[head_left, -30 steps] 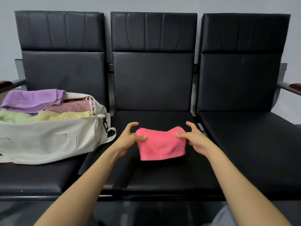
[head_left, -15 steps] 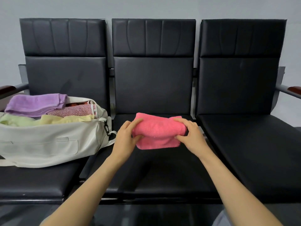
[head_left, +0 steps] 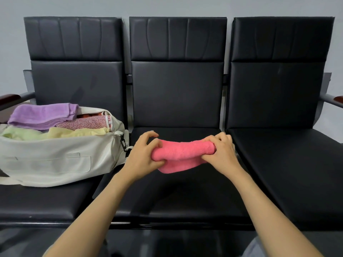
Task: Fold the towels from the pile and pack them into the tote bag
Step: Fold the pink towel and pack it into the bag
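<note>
1. Fingers (head_left: pixel 147 135) of the left hand (head_left: pixel 143 156) curl round the left end of the pink towel (head_left: pixel 182 154), with the thumb underneath. The right hand (head_left: pixel 221 154) grips the right end the same way, so both are clamped on cloth.
2. The towel spans the two hands as a folded bundle over the middle seat (head_left: pixel 176 197). Its lower edge sags, and whether it touches the cushion cannot be told.
3. The tote bag (head_left: pixel 55 160) lies on the left seat (head_left: pixel 46 201), near the left hand. Its mouth is open and already stuffed, with a purple towel (head_left: pixel 42 114) on top.
4. Terry cloth of this kind is probably light, soft and limp, not slippery, and has nothing to break. Held by one corner it would likely fall open, so the grip belongs across all the folded layers at both ends.
5. The bag looks nearly full, so the bundle will likely need pressing down onto the stack.
</note>
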The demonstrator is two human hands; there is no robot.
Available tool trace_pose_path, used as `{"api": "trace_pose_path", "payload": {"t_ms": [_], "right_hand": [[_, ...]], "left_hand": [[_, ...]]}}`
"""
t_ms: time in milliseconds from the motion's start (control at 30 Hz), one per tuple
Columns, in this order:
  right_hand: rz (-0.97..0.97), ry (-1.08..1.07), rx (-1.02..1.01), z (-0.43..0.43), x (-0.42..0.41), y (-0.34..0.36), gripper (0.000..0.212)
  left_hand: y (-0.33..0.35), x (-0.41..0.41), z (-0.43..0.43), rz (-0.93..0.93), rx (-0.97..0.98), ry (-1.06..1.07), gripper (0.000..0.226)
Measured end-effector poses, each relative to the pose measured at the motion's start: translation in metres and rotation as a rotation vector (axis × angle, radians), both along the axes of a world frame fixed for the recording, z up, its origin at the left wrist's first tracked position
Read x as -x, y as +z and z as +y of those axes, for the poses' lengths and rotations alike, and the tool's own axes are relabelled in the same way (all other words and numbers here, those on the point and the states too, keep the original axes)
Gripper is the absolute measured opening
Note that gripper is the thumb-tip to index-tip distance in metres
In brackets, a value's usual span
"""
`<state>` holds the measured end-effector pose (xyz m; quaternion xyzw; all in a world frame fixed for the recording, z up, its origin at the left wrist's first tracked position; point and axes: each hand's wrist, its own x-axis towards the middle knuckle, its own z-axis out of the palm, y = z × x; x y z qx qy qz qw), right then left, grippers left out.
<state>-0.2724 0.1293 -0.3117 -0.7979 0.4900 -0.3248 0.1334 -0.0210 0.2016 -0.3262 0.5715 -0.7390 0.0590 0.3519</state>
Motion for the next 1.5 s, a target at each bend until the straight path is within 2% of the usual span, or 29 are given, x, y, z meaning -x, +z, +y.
{"api": "trace_pose_path", "payload": {"t_ms": [67, 133, 200, 267, 300, 400, 467, 500, 633, 767, 867, 1000, 1133, 1300, 1400, 1500], "right_hand": [[-0.107, 0.029, -0.095, 0.0, 0.001, 0.001, 0.04], [-0.167, 0.07, -0.195, 0.0, 0.001, 0.003, 0.049], [-0.21, 0.117, -0.302, 0.002, 0.0, 0.004, 0.039], [-0.194, 0.135, -0.348, 0.004, -0.004, 0.001, 0.025], [-0.19, 0.129, -0.359, 0.004, -0.007, -0.002, 0.025], [-0.226, 0.084, -0.407, 0.003, -0.012, -0.007, 0.034], [-0.245, 0.057, -0.432, 0.002, -0.013, -0.009, 0.037], [-0.253, 0.049, -0.447, 0.001, -0.013, -0.01, 0.037], [-0.296, 0.092, -0.507, 0.004, -0.012, -0.011, 0.038], [-0.343, 0.156, -0.509, 0.016, -0.022, -0.005, 0.043], [-0.398, 0.173, -0.495, 0.015, -0.049, 0.01, 0.043], [-0.426, 0.226, -0.465, 0.006, -0.118, 0.043, 0.045], [-0.414, 0.315, -0.395, -0.005, -0.206, 0.076, 0.038], [-0.441, 0.434, -0.293, -0.013, -0.317, 0.112, 0.031], [-0.437, 0.456, -0.329, -0.018, -0.368, 0.109, 0.03], [-0.351, 0.438, -0.438, -0.021, -0.398, 0.085, 0.04]], "left_hand": [[0.003, 0.001, 0.006, 0.189, -0.156, -0.021, 0.037], [0.005, 0.006, 0.008, 0.418, -0.217, 0.001, 0.037], [0.005, 0.012, 0.008, 0.597, -0.223, 0.02, 0.036], [0.0, 0.015, 0.005, 0.686, -0.236, 0.033, 0.036], [-0.002, 0.015, 0.004, 0.712, -0.261, 0.048, 0.037], [-0.006, 0.013, 0.003, 0.848, -0.429, 0.056, 0.057], [-0.008, 0.011, 0.007, 0.983, -0.564, -0.055, 0.076], [-0.007, 0.012, 0.01, 1.01, -0.625, -0.094, 0.074], [0.002, 0.013, 0.022, 0.917, -0.749, -0.046, 0.041], [0.017, -0.001, 0.027, 0.949, -0.632, 0.1, 0.045], [0.035, -0.017, 0.03, 0.935, -0.534, 0.145, 0.039], [0.067, -0.071, 0.033, 0.893, -0.383, 0.235, 0.04], [0.102, -0.146, 0.038, 0.816, -0.239, 0.393, 0.029], [0.131, -0.242, 0.039, 0.772, -0.086, 0.554, 0.033], [0.132, -0.284, 0.037, 0.802, -0.03, 0.63, 0.03], [0.115, -0.316, 0.037, 0.887, -0.095, 0.713, 0.016]]}}
